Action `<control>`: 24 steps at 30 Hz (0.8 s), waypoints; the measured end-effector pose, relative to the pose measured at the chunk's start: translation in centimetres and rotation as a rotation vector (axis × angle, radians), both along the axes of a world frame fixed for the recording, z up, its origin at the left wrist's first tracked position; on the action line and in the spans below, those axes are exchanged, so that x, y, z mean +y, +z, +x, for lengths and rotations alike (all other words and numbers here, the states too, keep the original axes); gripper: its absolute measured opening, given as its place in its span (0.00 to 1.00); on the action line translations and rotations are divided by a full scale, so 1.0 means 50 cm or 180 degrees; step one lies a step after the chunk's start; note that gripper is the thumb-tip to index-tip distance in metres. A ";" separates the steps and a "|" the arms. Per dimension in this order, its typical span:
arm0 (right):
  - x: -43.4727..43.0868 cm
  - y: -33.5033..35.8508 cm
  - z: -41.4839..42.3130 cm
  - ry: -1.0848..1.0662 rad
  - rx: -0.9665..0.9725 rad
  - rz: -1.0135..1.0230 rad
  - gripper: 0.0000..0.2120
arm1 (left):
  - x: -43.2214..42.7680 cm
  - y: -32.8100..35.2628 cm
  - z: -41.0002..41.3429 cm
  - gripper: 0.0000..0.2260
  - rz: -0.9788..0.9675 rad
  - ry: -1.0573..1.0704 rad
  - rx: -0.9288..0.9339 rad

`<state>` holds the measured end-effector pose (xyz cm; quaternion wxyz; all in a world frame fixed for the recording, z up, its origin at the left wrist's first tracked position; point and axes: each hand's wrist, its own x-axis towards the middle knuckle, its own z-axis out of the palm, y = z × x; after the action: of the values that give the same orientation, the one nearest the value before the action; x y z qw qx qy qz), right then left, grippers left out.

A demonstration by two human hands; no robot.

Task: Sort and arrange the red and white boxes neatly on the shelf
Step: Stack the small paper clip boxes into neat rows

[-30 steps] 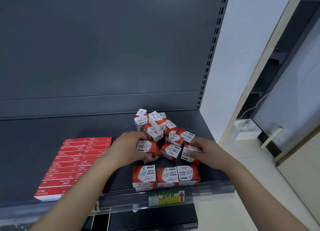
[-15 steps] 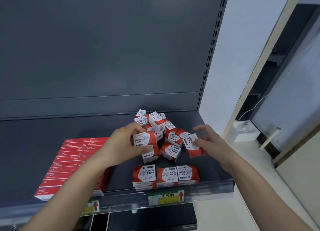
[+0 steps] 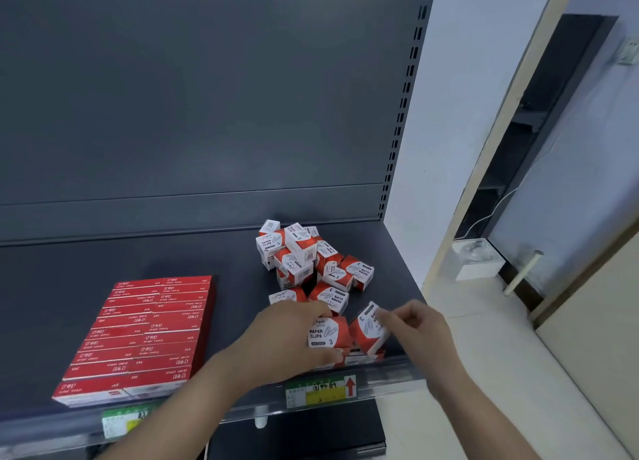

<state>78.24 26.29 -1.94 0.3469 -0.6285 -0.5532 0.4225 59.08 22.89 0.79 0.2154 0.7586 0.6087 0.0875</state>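
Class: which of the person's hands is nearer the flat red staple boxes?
Left. The left hand, gripping a paper clip box, is just right of the flat red staple boxes; the right hand, pinching a tilted box, lies farther right, beyond the left hand.

place: was a shop, stationery section
fixture: dark metal retail shelf [image 3: 207, 259] had a slotted upright [image 3: 403, 114] and plain back panel [image 3: 190, 96]
edge: clear ticket rail [image 3: 387, 373] carried a printed price label [image 3: 320, 388] with red arrow
stock: many identical paper-clip boxes [image 3: 301, 252], flat red staple boxes [image 3: 148, 331] in rows
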 end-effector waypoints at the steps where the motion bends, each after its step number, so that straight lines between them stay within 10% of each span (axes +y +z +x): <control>1: -0.009 -0.011 -0.001 0.0014 -0.0206 0.0110 0.11 | -0.002 -0.003 0.001 0.21 -0.0015 -0.0023 0.0072; 4: -0.022 -0.033 0.004 0.0107 -0.0688 0.0496 0.11 | -0.004 -0.008 0.001 0.23 -0.0014 -0.0036 0.0165; 9: -0.006 -0.013 0.042 0.1836 -0.0426 -0.0242 0.40 | 0.001 -0.018 0.002 0.29 -0.0043 -0.0085 0.0373; 15: 0.020 -0.006 0.031 0.1967 -0.1132 0.0261 0.22 | 0.006 -0.029 0.007 0.23 0.0034 -0.0039 0.0294; 24: 0.026 -0.001 0.019 0.2093 -0.1329 0.0138 0.20 | 0.018 0.027 -0.026 0.27 0.0287 0.0220 -0.0005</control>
<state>79.18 27.57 -2.01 0.0862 -0.4827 -0.7926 0.3623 57.77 23.79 2.13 0.1783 0.7459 0.6299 0.1228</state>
